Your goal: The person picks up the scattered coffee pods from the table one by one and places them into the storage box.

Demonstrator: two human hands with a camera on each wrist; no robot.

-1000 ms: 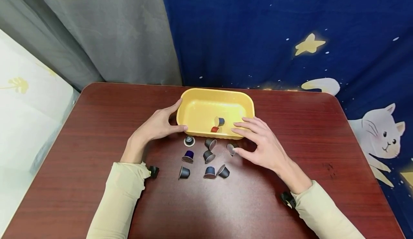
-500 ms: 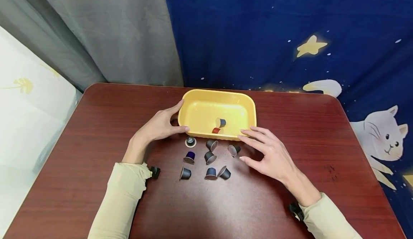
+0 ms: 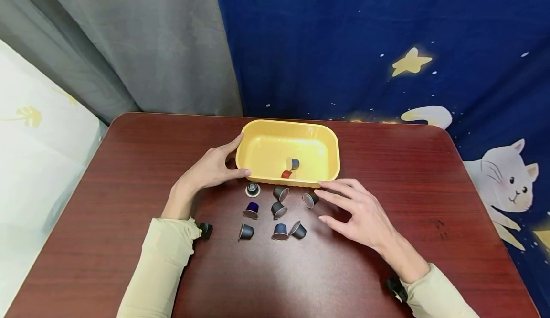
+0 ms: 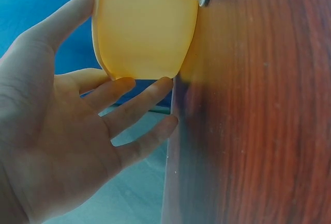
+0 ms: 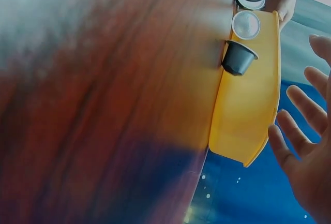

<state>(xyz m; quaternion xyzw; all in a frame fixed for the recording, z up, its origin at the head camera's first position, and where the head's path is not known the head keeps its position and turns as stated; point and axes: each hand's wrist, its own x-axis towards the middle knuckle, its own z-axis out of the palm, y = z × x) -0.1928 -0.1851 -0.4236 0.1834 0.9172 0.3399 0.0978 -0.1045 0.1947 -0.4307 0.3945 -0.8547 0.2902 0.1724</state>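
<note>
In the head view a yellow tub (image 3: 266, 148) stands at the table's far side. My left hand (image 3: 210, 167) rests against its left end, thumb at the front rim and fingers stretched along the end wall. A blue coffee capsule (image 3: 294, 164) and a red coffee capsule (image 3: 286, 174) lie inside, toward the front. My right hand (image 3: 358, 208) hovers by the tub's front right corner, fingers spread and holding nothing. Its fingertips are right beside a dark coffee capsule (image 3: 310, 199), also visible as a capsule (image 5: 239, 58) in the right wrist view.
Several more capsules lie on the table in front of the tub, among them a purple capsule (image 3: 251, 210) and a dark blue capsule (image 3: 280, 232). The dark red wooden table (image 3: 412, 179) ends at a blue curtain (image 3: 326, 46) and a grey curtain (image 3: 172, 46).
My right hand has drawn back from over the tub's front right rim, down and slightly right, uncovering more of the capsule beside it. My left hand and the tub have stayed in place.
</note>
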